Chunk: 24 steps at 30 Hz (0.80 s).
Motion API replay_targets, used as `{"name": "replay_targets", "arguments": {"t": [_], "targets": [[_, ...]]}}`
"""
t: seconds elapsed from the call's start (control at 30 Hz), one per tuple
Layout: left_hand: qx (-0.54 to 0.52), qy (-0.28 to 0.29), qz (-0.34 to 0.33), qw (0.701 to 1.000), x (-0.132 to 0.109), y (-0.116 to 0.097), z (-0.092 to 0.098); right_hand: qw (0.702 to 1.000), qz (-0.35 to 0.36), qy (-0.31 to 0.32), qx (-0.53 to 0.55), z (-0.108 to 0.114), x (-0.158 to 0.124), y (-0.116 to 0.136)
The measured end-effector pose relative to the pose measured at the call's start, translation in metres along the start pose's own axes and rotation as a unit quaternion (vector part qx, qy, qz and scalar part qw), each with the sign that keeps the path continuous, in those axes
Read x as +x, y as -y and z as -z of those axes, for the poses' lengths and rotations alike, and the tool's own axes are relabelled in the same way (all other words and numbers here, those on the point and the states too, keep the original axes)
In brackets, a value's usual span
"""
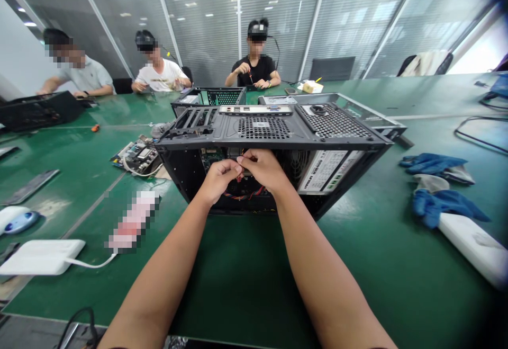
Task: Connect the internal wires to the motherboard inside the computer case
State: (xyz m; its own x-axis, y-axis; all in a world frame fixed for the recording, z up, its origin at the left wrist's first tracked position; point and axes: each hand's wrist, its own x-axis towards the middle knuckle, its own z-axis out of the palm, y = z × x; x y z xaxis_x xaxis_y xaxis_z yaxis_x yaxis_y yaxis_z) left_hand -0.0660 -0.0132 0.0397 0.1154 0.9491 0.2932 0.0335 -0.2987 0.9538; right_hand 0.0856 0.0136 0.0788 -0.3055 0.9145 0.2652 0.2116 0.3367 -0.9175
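A black computer case (222,140) rests on the green table (234,264), its open side facing me and its perforated rear panel upward. Both hands reach into the opening. My left hand (221,178) is closed, thumb and index finger pinched beside a small reddish part. My right hand (264,168) is also closed, its fingertips meeting the left ones. What the fingertips grip is too small to make out. Below them run coloured wires (248,195). A labelled power supply (327,171) and a fan (298,164) sit inside, right of my hands.
Circuit boards (138,154) lie left of the case, a white power bank (43,257) nearer me. Blue gloves (444,203) and a white box (474,243) are at right. More case parts (357,106) stand behind; three people sit across the table.
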Motion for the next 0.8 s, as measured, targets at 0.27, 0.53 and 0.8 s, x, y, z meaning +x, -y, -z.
{"name": "replay_targets", "arguments": {"t": [0.27,0.53,0.8], "targets": [[0.058,-0.05,-0.018,0.997,0.002,0.004,-0.002,0.996,0.014,-0.052,-0.069,-0.002,-0.001,0.003],[0.067,-0.039,-0.021,0.997,0.003,0.01,0.001,0.999,0.016,-0.016,-0.039,-0.002,0.0,0.001],[0.034,0.012,-0.013,0.999,0.0,0.004,0.003,0.999,0.033,0.027,-0.021,0.001,0.0,-0.004]]}}
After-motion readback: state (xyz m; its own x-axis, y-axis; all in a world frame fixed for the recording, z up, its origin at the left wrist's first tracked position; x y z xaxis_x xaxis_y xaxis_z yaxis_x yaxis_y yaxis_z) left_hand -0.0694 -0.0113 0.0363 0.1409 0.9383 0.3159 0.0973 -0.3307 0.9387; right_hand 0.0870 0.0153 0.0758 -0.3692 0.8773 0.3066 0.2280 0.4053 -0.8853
